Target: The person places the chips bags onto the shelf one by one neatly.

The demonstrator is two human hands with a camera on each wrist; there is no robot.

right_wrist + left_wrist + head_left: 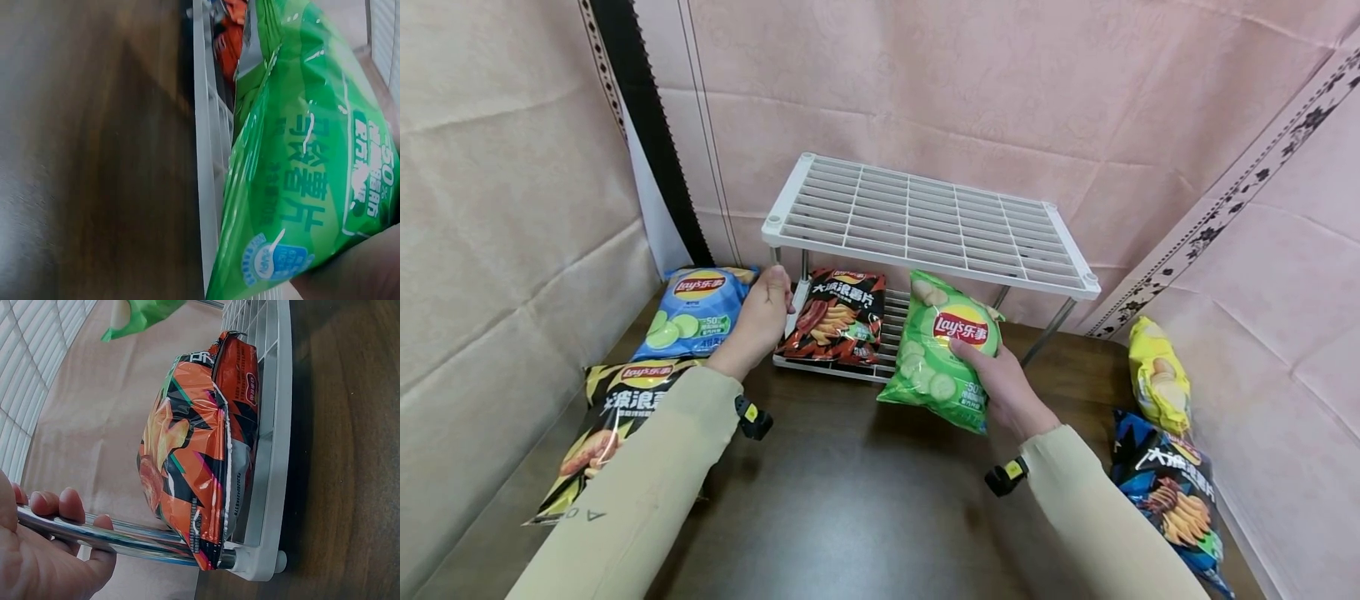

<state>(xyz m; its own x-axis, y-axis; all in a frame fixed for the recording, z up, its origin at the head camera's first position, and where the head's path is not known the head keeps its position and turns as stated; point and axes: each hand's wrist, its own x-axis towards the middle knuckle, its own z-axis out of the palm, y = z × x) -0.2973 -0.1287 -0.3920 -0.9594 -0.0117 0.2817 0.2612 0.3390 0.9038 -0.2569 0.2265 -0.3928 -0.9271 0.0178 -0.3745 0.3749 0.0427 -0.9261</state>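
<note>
My left hand (760, 321) grips a metal leg (147, 550) at the left front of a white two-tier rack, fingers curled round it. The wire-grid upper shelf (842, 240) holds nothing. On the lower shelf (275, 481), at its left end, lies a red-and-black chip bag (837, 321). My right hand (1011, 387) holds a green chip bag (925, 346) by its right side, thumb on the front. This bag is tilted at the front of the rack, right of the red-and-black one. Its lower edge is near the lower shelf's rim; contact cannot be told.
Left of the rack lie a blue chip bag (688, 321) and a black-and-yellow chip bag (617, 400), partly behind my left arm. At the right stand a yellow chip bag (1157, 375) and a blue-and-black chip bag (1176, 500). Pink cloth walls (1000, 92) surround the wooden table (850, 483).
</note>
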